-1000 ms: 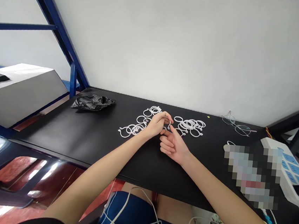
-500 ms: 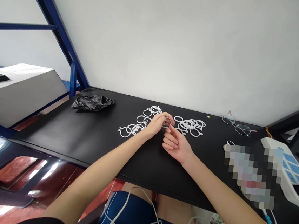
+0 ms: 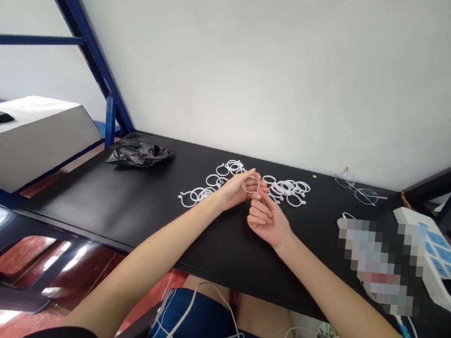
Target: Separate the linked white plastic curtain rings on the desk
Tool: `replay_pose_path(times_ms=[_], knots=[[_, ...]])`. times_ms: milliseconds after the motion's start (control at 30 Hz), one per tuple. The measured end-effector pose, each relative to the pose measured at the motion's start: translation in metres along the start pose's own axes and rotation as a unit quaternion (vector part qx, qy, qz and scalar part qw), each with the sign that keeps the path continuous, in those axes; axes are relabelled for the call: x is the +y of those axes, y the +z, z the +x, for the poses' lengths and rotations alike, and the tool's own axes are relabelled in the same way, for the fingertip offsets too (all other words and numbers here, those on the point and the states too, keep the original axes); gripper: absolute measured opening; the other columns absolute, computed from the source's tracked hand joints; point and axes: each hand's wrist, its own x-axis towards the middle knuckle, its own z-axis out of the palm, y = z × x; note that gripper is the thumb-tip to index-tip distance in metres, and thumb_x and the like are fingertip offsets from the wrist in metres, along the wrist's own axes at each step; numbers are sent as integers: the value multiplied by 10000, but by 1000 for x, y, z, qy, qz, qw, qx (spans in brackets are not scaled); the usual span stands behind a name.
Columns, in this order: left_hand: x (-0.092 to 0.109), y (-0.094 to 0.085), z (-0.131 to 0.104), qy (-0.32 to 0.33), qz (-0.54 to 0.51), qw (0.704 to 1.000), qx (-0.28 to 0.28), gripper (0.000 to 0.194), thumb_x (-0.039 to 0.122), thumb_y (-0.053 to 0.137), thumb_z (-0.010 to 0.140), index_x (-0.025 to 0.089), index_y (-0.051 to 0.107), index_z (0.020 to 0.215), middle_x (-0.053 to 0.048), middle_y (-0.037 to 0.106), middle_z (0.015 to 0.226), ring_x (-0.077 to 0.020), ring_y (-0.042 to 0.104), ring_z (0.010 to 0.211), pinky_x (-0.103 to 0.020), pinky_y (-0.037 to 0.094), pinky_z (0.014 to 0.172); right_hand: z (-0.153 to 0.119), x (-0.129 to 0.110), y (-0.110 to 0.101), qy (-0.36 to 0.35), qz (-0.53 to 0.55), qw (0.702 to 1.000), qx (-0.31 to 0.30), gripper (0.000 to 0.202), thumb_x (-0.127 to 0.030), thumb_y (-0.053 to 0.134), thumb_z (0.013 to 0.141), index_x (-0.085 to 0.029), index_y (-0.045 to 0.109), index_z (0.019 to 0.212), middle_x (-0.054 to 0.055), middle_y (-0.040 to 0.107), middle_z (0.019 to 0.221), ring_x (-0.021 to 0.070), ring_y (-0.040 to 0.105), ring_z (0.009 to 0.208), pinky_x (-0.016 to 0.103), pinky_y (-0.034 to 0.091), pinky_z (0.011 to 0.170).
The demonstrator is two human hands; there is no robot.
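Between my two hands, over the black table [image 3: 134, 208], is a thin white plastic ring [image 3: 243, 188]. My left hand [image 3: 236, 190] has its palm side turned partly up, with its bent fingers behind and around the ring. At the ring's lower right edge, the thumb and forefinger of my right hand [image 3: 265, 218] pinch it; the other fingers of that hand are curled in. Loose white rings with small clip ends lie in a left pile [image 3: 199, 194] beside my left wrist and a right pile [image 3: 287, 188] beyond my right hand.
A crumpled black plastic bag [image 3: 139, 155] lies at the back left. Toward the right are eyeglasses [image 3: 365, 196], a blurred-out object [image 3: 375, 266] and a white power strip [image 3: 432, 258]. White cables [image 3: 192, 306] hang across my lap. A blue metal frame [image 3: 95, 66] rises at the left.
My left hand has turned so its palm side shows more, and the ring faces the camera more fully. My right hand has shifted slightly right. The piles look the same.
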Motion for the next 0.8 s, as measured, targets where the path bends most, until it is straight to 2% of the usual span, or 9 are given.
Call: replay_pose_path(times_ms=[167,467,700,800], knots=[[0,0,0,2,-2,1000,-9,347,488,596,854,170,524,735,8,559,700,-99,579,661,-248,495,721,-1,1,1,34,18,999,-21,366,-289,276,1035,-168,538,810,-120,215,416,69,166,333,130,272,385],[2,3,-2,11,11,1000,25,450,598,561,836,179,500,684,9,539,659,-119,594,691,-289,505,806,1,0,0,43,13,999,-16,348,-277,320,1010,-156,611,865,-112,247,432,73,193,340,159,288,380],[0,-3,1,18,4,1000,0,412,549,561,860,178,515,688,17,554,650,-107,596,676,-269,498,789,2,2,4,37,0,999,-12,381,-254,294,1028,-147,618,857,-116,213,432,67,189,339,157,302,389],[0,-6,2,21,13,1000,9,407,548,570,854,175,522,699,10,567,660,-111,596,670,-267,497,762,2,2,3,31,-3,999,-20,367,-240,289,1034,-145,599,861,-121,205,425,66,194,343,150,300,404]])
